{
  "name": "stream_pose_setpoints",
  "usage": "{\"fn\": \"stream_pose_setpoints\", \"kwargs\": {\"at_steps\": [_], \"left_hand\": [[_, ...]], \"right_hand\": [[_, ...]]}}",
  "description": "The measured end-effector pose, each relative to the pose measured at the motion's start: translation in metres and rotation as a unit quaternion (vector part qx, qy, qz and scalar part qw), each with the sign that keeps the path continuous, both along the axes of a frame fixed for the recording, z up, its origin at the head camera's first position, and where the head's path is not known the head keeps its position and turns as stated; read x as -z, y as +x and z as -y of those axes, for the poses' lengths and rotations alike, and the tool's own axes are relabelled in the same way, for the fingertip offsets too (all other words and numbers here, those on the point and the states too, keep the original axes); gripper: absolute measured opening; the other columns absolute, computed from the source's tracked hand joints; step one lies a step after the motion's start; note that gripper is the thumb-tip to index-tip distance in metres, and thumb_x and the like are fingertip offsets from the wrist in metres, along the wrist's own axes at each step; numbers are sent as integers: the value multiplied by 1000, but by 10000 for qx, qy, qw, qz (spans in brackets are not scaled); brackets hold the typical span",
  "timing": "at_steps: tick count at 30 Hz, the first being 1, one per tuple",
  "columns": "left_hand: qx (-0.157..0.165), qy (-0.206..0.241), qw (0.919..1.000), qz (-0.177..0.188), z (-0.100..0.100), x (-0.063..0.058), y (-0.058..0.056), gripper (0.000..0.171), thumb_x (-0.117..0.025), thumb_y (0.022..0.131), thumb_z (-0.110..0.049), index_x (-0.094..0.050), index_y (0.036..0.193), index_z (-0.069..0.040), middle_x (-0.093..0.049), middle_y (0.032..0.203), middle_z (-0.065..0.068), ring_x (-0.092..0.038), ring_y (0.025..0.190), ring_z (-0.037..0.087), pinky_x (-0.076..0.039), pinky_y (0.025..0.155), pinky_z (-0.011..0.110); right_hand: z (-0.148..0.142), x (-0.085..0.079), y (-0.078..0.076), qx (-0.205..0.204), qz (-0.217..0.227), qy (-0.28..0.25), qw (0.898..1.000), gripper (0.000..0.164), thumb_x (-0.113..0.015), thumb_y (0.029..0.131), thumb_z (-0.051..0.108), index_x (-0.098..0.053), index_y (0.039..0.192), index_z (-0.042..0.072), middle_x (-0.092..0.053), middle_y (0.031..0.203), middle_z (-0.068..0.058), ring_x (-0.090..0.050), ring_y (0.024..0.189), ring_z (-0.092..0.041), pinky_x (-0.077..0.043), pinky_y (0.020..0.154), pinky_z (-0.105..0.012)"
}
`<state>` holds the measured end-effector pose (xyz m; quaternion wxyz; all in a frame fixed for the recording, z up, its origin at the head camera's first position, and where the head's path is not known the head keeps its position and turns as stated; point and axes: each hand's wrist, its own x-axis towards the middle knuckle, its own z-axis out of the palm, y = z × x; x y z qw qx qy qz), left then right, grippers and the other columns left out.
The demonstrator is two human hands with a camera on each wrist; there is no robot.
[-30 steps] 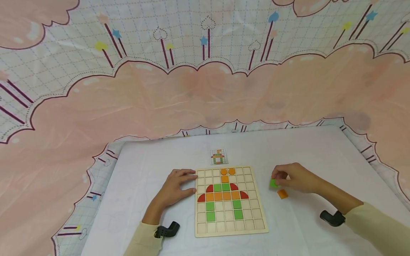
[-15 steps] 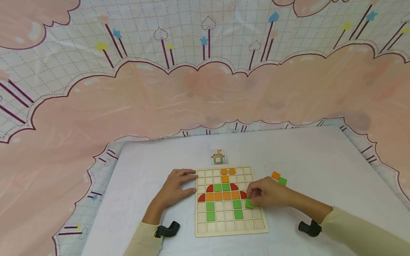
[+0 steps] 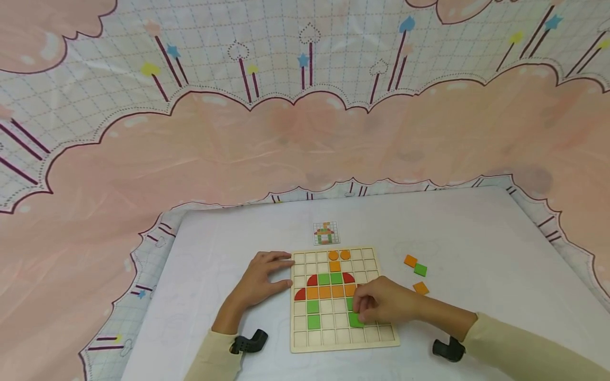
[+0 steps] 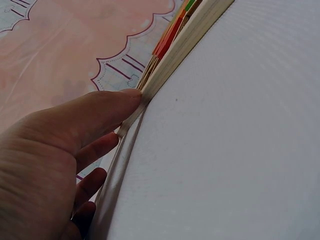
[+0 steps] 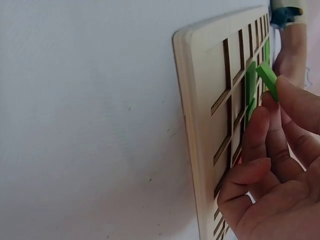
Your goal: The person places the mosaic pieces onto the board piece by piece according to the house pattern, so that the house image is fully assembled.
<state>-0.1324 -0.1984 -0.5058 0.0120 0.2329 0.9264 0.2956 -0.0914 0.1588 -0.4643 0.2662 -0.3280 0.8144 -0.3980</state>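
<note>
A wooden grid board (image 3: 299, 339) lies on the white table, with orange, green and red flat tiles set in its cells. My right hand (image 3: 388, 302) is over the board's right half, pinching a green square tile (image 5: 268, 80) between thumb and fingers. In the right wrist view that tile is tilted above the board's face. In the head view it overlaps a green tile's cell in the lower right. My left hand (image 3: 259, 280) rests beside the board's left edge; in the left wrist view its thumb (image 4: 127, 97) touches that edge, with the other fingers loosely spread.
To the right of the board lie an orange tile (image 3: 410, 261), a green tile (image 3: 420, 270) and another orange tile (image 3: 421, 288). A small pattern card (image 3: 326, 233) lies behind the board. A printed cloth (image 3: 305, 143) hangs behind the table.
My right hand has moved left from the loose tiles to over the board, carrying the green tile. Loose tiles it hid are now visible. My left hand has stayed in place.
</note>
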Motion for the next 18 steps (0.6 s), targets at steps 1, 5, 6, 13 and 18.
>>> {"fn": "stream_pose_setpoints", "kwargs": {"at_steps": [1,5,6,13,18], "left_hand": [[0,14,10000,4,0,0,0,48,-81,86,-34,-71,131,-21,-61,143,-1,-49,130,27,-39,109,55],[1,29,10000,2,0,0,0,47,-81,86,-35,-71,131,-21,-61,143,-1,-49,130,27,-40,109,55],[5,32,10000,-2,0,0,0,47,-81,86,-35,-72,130,-21,-61,143,-1,-49,130,27,-40,109,55],[22,57,10000,-28,1,0,0,48,-81,86,-35,-72,131,-21,-61,143,-1,-49,130,26,-40,109,55],[-1,25,10000,5,0,-1,0,48,-80,86,-36,-71,131,-22,-60,143,-2,-49,131,27,-40,109,55]], "right_hand": [[1,-1,0,-5,19,2,10000,9,-78,90,18,-71,95,20,-65,82,14,-59,78,0,-51,73,-20],[3,-2,2,-15,41,69,10000,9,-78,90,18,-71,95,21,-64,82,14,-58,78,0,-51,72,-20],[4,-3,2,-20,40,92,9999,9,-78,90,18,-71,95,21,-64,82,14,-57,77,0,-51,72,-20],[5,-2,4,-8,151,230,9996,10,-79,90,19,-71,94,23,-63,79,15,-56,76,1,-50,71,-20],[5,-2,4,-17,150,273,9995,11,-79,89,18,-71,93,23,-63,79,16,-56,75,1,-50,71,-20]]}}
